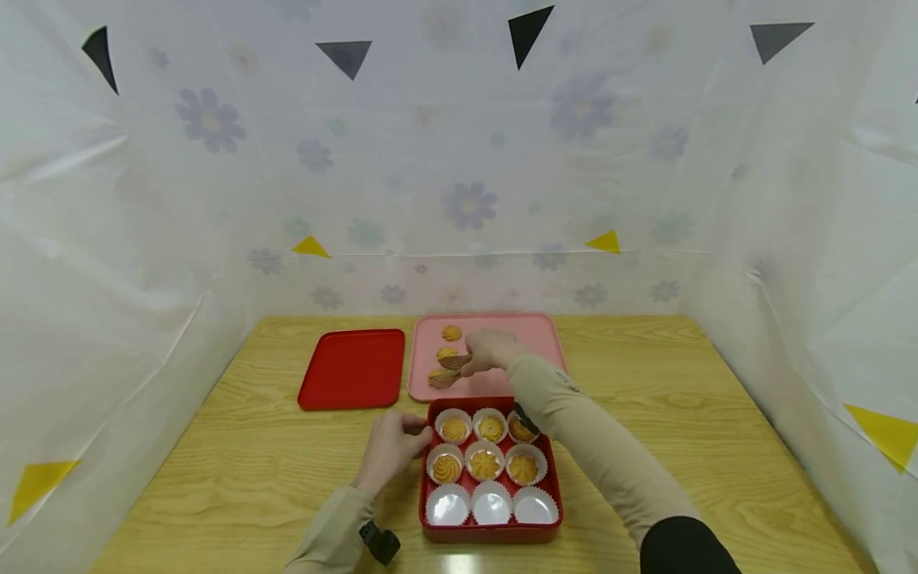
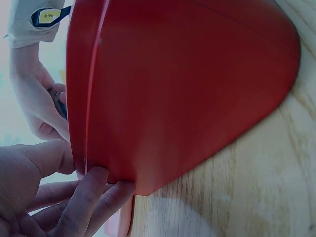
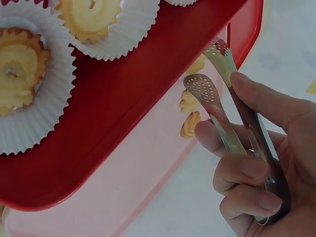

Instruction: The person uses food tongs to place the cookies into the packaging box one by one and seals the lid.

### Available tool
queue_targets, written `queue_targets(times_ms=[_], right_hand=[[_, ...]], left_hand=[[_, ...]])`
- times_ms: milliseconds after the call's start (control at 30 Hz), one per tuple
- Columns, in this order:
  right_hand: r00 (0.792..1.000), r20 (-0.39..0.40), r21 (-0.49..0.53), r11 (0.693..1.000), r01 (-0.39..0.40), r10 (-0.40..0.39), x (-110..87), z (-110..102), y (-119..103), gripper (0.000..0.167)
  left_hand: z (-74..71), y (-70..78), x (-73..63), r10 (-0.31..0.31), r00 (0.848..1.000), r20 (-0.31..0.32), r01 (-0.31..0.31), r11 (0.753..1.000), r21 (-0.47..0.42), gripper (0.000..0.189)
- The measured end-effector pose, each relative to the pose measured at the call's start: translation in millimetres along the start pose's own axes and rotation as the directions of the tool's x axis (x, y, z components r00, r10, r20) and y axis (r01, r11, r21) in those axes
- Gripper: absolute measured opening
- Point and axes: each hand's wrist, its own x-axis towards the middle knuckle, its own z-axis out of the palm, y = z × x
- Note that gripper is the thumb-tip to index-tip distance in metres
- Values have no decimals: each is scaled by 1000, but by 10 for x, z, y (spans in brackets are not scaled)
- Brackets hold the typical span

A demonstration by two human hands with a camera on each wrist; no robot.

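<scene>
Holding parted tongs (image 3: 245, 111) in the right grip (image 1: 492, 351), by the cookies (image 1: 451, 333) on the pink tray (image 1: 534, 339); resting the unclenched left grip (image 1: 393, 446) against the red box (image 1: 495, 536). Perhaps risking crumbling by over-squeezing, or dropping short of the paper cups (image 1: 448, 506) by pinching slackly.

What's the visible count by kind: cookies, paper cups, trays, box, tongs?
Cookies: 9
Paper cups: 9
Trays: 2
Box: 1
Tongs: 1
Total: 22
</scene>
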Motion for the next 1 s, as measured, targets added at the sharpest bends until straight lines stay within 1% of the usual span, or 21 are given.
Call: queue_targets(times_ms=[133, 400, 733, 867, 1000], right_hand=[[1000, -7, -3, 1000, -8, 8, 2, 18, -19, 28], [1000, -8, -18, 1000, -1, 1, 10, 33, -43, 30], [999, -16, -99, 995, 26, -27, -6, 47, -74, 25], [999, -16, -98, 995, 31, -33, -7, 47, -79, 24], [1000, -11, -91, 996, 24, -25, -11, 43, -83, 28]], left_hand=[[-1, 2, 0, -2, 1000, 2, 2, 1000, -2, 15], [-1, 6, -3, -7, 1000, 3, 7, 1000, -9, 16], [3, -5, -6, 3, 1000, 7, -3, 1000, 3, 16], [4, -8, -6, 4, 1000, 4, -4, 1000, 4, 16], [0, -6, -8, 2, 1000, 5, -2, 1000, 2, 16]])
